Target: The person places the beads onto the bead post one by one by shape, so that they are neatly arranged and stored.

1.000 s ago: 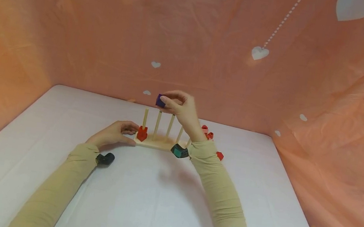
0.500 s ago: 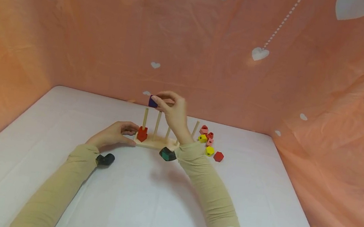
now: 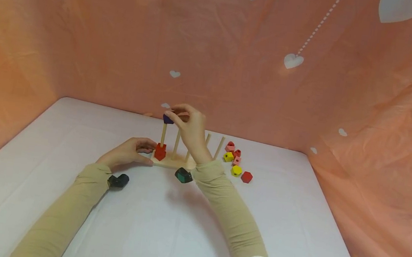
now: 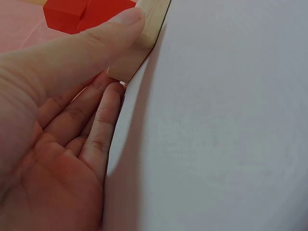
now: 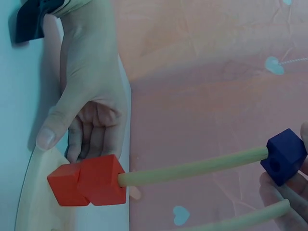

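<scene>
My right hand point(image 3: 192, 130) pinches a dark blue wooden bead point(image 5: 285, 156) between thumb and fingers at the top of the leftmost peg point(image 5: 192, 168). The peg's tip meets the bead beside a hole that shows in its face. Two faceted red beads point(image 5: 98, 181) are stacked low on that same peg. My left hand point(image 3: 128, 151) holds the left end of the wooden base point(image 4: 150, 31), thumb along its front edge and fingers curled behind. Further upright pegs point(image 3: 176, 145) stand along the base, partly hidden by the right hand and forearm.
To the right of the base lie loose beads: yellow point(image 3: 236, 170), pink point(image 3: 237, 161) and a red hexagonal one point(image 3: 247, 177), with several others close by. White cloth point(image 3: 131, 223) covers the table. An orange curtain point(image 3: 235, 84) with hearts hangs behind it.
My right hand has carried the blue bead left and slightly down to the leftmost peg's tip. The loose beads at the right have come into view. My left hand stays at the base.
</scene>
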Available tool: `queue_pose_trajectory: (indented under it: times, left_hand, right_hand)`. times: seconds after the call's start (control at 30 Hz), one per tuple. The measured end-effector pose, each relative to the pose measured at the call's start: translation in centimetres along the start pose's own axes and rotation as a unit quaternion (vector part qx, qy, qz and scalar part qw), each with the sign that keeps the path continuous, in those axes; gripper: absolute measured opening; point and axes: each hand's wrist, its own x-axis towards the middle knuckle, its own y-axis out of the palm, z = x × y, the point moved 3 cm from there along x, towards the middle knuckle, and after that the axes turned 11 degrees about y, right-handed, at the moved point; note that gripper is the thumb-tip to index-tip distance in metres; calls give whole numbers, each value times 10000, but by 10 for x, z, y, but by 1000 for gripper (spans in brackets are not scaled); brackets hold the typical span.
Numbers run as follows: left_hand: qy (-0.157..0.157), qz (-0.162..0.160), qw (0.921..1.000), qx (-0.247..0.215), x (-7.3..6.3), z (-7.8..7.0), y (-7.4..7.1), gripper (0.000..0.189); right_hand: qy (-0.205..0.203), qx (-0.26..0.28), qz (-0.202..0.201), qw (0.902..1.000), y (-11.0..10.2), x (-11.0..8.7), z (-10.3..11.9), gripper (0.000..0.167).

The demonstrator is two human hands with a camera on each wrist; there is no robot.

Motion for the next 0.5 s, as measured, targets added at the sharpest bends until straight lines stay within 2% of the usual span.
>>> queue_pose_trajectory:
  times: [0.2, 0.5]
  left_hand:
    - [-78, -1, 10000, -22, 0, 0, 0, 67]
    - [-56, 27, 9998, -162, 0, 0, 0, 64]
  right_hand:
    - [30, -160, 216, 9996, 1, 1, 0, 25]
    - [-6, -707, 955, 9929, 0, 1, 1, 30]
